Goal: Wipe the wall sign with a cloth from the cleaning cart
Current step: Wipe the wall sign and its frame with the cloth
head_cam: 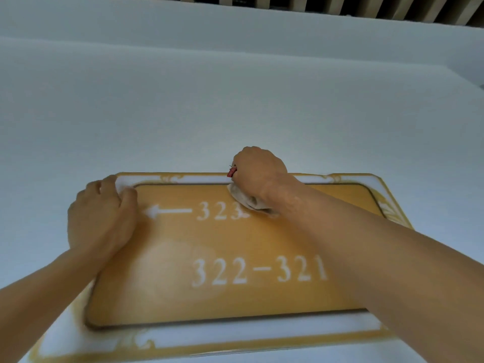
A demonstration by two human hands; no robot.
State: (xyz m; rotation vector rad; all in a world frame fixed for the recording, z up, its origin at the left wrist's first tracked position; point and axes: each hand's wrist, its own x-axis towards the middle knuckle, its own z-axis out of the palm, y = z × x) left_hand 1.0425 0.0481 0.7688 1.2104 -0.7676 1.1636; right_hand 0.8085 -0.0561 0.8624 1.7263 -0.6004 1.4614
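Note:
A gold wall sign (235,297) with a white ornate border carries an arrow and the numbers 323 and 322-321. My right hand (258,174) is closed on a pale bunched cloth (245,199) and presses it against the sign's upper middle, covering the characters after 323. A small red tag (231,172) sticks out by the knuckles. My left hand (102,218) rests on the sign's upper left corner, fingers curled over the border, holding nothing I can see.
A plain white wall (235,100) surrounds the sign on all sides. Wooden slats (340,6) run along the top edge of the view. The cleaning cart is out of sight.

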